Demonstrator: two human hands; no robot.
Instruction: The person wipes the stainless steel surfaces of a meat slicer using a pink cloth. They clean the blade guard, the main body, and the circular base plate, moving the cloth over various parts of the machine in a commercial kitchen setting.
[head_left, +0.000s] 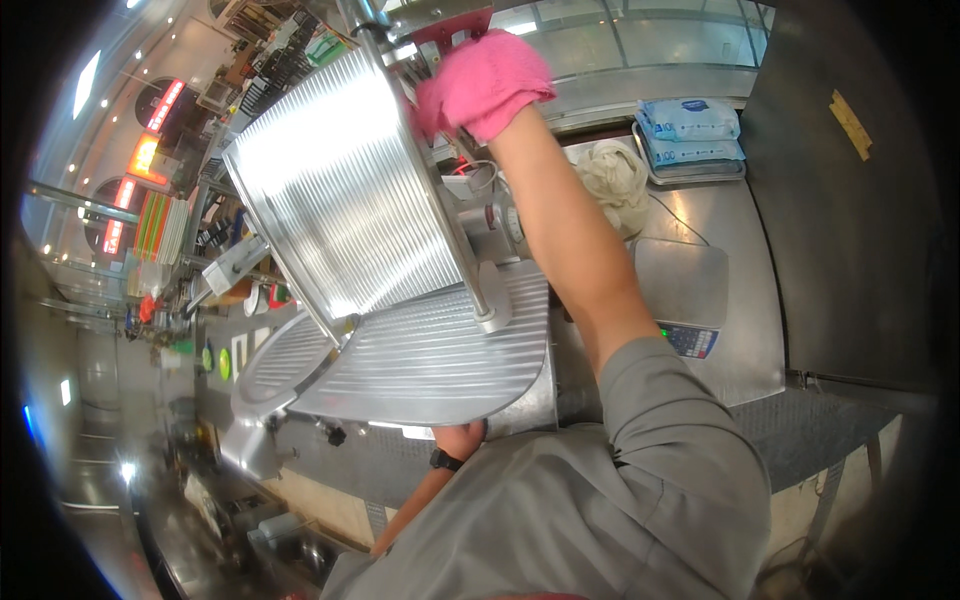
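Observation:
A metal food slicer stands in front of me, with a ribbed carriage tray tilted above a ribbed gauge plate. Pink fluffy fabric, a cloth or a glove, covers my right hand. That hand reaches far forward, beside the upper right edge of the tray, and its fingers are hidden. My left hand is low, at the near edge of the gauge plate, mostly hidden beneath it. A black watch is on that wrist. The round blade housing sits at the left.
Right of my arm lie a digital scale with a keypad and a crumpled whitish cloth. Two blue packs of wipes rest on a metal tray. A dark panel bounds the steel counter on the right.

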